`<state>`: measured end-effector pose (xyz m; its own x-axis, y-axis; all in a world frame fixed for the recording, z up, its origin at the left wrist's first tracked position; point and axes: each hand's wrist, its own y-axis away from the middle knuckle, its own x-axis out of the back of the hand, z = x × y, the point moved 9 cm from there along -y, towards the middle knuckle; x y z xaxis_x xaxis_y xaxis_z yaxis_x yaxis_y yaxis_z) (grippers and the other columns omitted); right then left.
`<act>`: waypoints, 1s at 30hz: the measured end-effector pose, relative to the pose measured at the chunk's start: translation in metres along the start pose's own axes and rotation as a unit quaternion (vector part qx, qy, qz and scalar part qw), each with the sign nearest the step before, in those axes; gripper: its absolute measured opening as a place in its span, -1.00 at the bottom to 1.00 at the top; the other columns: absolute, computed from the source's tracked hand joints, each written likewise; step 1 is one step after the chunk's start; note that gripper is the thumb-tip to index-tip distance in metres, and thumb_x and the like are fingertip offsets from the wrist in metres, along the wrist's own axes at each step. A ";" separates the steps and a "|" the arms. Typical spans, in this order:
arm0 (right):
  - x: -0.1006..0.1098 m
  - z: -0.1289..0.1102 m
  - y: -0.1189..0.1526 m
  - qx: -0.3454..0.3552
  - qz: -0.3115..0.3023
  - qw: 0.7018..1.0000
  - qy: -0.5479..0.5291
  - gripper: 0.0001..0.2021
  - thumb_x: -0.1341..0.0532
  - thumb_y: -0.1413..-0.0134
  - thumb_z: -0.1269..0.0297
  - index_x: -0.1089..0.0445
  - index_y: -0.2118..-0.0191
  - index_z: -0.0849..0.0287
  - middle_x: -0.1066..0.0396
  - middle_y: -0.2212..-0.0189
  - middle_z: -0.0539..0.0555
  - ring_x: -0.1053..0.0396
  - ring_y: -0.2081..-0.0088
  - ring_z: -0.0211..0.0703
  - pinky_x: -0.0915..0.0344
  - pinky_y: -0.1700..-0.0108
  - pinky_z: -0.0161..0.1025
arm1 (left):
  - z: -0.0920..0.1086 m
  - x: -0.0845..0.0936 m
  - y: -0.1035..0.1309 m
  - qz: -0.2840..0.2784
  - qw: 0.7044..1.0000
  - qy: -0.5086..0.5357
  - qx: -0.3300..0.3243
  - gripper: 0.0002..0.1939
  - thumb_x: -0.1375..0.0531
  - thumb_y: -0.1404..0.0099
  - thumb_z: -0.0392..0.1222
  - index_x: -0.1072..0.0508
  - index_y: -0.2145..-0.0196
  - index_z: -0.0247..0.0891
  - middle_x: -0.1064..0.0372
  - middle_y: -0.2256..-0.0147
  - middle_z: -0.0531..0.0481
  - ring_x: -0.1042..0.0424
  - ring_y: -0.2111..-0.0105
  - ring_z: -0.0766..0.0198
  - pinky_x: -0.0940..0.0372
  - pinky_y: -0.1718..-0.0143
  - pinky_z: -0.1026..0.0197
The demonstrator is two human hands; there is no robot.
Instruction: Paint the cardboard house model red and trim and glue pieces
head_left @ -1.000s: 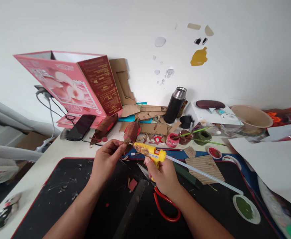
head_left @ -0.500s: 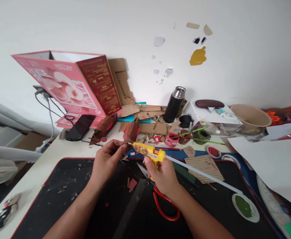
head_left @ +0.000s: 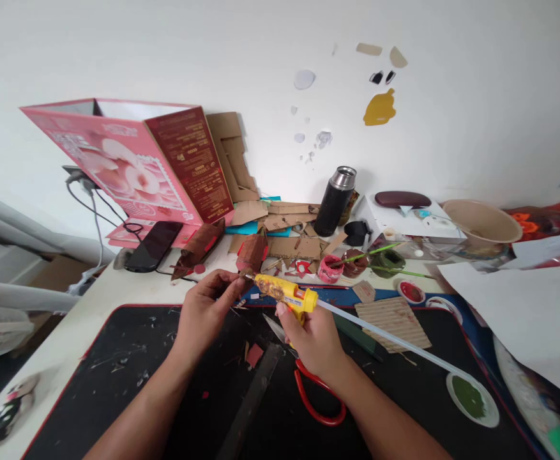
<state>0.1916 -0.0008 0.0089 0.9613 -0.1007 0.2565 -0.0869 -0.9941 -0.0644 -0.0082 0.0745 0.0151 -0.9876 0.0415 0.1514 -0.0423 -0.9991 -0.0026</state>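
My right hand [head_left: 314,338] is wrapped round the grip of a yellow hot glue gun [head_left: 280,291]. A long translucent glue stick [head_left: 385,332] runs out of its back toward the lower right. Thumb and fingers of my left hand [head_left: 209,306] pinch a tiny brownish piece, too small to name, right at the gun's nozzle. Just behind the nozzle a reddish-brown painted cardboard model [head_left: 251,254] sits on the table. Another such model [head_left: 199,249] lies to its left. Under my right hand are scissors with red handles [head_left: 320,418], their blades partly hidden.
A black mat [head_left: 131,383] with scraps and a dark ruler [head_left: 253,402] lies in front. Behind stand a pink box [head_left: 131,172], phone [head_left: 154,246], black thermos [head_left: 334,204] and paint jars [head_left: 331,269]. Corrugated cardboard [head_left: 394,324] and a green paint dish [head_left: 471,399] lie right.
Almost nothing differs. The glue gun's nozzle has shifted very slightly left at the pinched piece; both hands keep their grip.
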 end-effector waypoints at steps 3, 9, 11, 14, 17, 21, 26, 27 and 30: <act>0.002 0.001 0.000 0.001 0.007 1.000 0.000 -0.59 -0.17 -0.40 -0.07 -0.32 0.45 0.05 -0.24 0.66 -0.10 -0.28 0.60 -0.19 -0.23 0.50 -0.28 | 0.000 0.000 0.001 0.000 1.000 -0.004 -0.001 -0.58 -0.50 -0.15 0.21 -0.59 0.36 -0.20 -0.56 0.43 0.03 -0.47 0.41 0.23 -0.36 0.33 0.24; 0.003 0.003 -0.001 -0.006 0.011 1.000 -0.003 -0.60 -0.15 -0.39 -0.10 -0.36 0.40 0.06 -0.26 0.66 -0.10 -0.30 0.59 -0.18 -0.23 0.48 -0.27 | -0.001 0.000 0.001 -0.002 1.000 -0.015 -0.002 -0.62 -0.48 -0.19 0.17 -0.59 0.34 -0.19 -0.57 0.41 0.03 -0.47 0.40 0.24 -0.35 0.32 0.24; 0.003 0.003 -0.001 -0.008 0.010 1.000 -0.004 -0.59 -0.15 -0.38 -0.09 -0.34 0.42 0.06 -0.25 0.65 -0.09 -0.29 0.59 -0.19 -0.22 0.48 -0.27 | -0.001 0.000 0.001 -0.001 1.000 -0.020 -0.004 -0.62 -0.47 -0.19 0.18 -0.59 0.35 -0.19 -0.57 0.41 0.03 -0.48 0.40 0.23 -0.35 0.32 0.24; 0.002 0.003 -0.001 -0.008 0.010 1.000 -0.005 -0.57 -0.15 -0.39 -0.08 -0.30 0.46 0.06 -0.25 0.65 -0.08 -0.27 0.58 -0.20 -0.20 0.48 -0.27 | 0.001 0.000 0.001 0.000 0.999 -0.032 -0.010 -0.62 -0.46 -0.20 0.19 -0.59 0.34 -0.19 -0.57 0.42 0.03 -0.48 0.40 0.22 -0.36 0.32 0.22; 0.002 0.004 0.000 -0.009 0.013 1.000 -0.007 -0.58 -0.16 -0.38 -0.09 -0.31 0.45 0.06 -0.24 0.65 -0.09 -0.26 0.59 -0.20 -0.20 0.48 -0.27 | 0.002 0.000 0.001 0.000 0.999 -0.047 -0.018 -0.63 -0.43 -0.22 0.19 -0.59 0.34 -0.19 -0.58 0.42 0.02 -0.50 0.40 0.19 -0.36 0.34 0.21; 0.003 0.003 -0.001 -0.010 0.014 1.000 -0.014 -0.58 -0.16 -0.38 -0.10 -0.33 0.44 0.06 -0.26 0.66 -0.09 -0.28 0.59 -0.19 -0.22 0.48 -0.26 | 0.005 0.000 0.002 0.001 0.996 -0.081 -0.038 -0.67 -0.38 -0.27 0.16 -0.61 0.33 -0.18 -0.60 0.42 0.02 -0.51 0.40 0.19 -0.37 0.33 0.21; 0.003 0.002 -0.001 -0.011 0.016 0.999 -0.027 -0.59 -0.17 -0.37 -0.09 -0.34 0.44 0.06 -0.26 0.66 -0.08 -0.28 0.58 -0.20 -0.22 0.48 -0.27 | 0.010 0.000 0.004 0.007 0.987 -0.142 -0.069 -0.69 -0.33 -0.31 0.13 -0.65 0.31 -0.16 -0.64 0.38 0.01 -0.53 0.40 0.19 -0.38 0.32 0.20; 0.002 0.002 -0.001 -0.011 0.015 0.999 -0.029 -0.59 -0.17 -0.37 -0.08 -0.33 0.45 0.07 -0.25 0.66 -0.08 -0.28 0.58 -0.20 -0.22 0.48 -0.27 | 0.011 -0.001 0.004 0.007 0.986 -0.152 -0.073 -0.69 -0.32 -0.32 0.13 -0.66 0.31 -0.16 -0.65 0.38 0.01 -0.53 0.41 0.19 -0.37 0.33 0.20; 0.002 0.006 0.000 -0.017 0.021 0.999 -0.043 -0.58 -0.19 -0.37 -0.09 -0.35 0.44 0.07 -0.26 0.66 -0.08 -0.27 0.59 -0.21 -0.20 0.51 -0.29 | 0.013 -0.006 0.006 0.000 0.979 -0.181 -0.090 -0.69 -0.31 -0.33 0.14 -0.68 0.29 -0.15 -0.67 0.37 0.00 -0.54 0.42 0.18 -0.37 0.34 0.20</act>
<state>0.1949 -0.0008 0.0036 0.9754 -0.1399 0.1703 -0.1350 -0.9900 -0.0398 -0.0008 0.0682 0.0269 -0.8708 0.0026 0.4916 -0.1002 -0.9799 -0.1723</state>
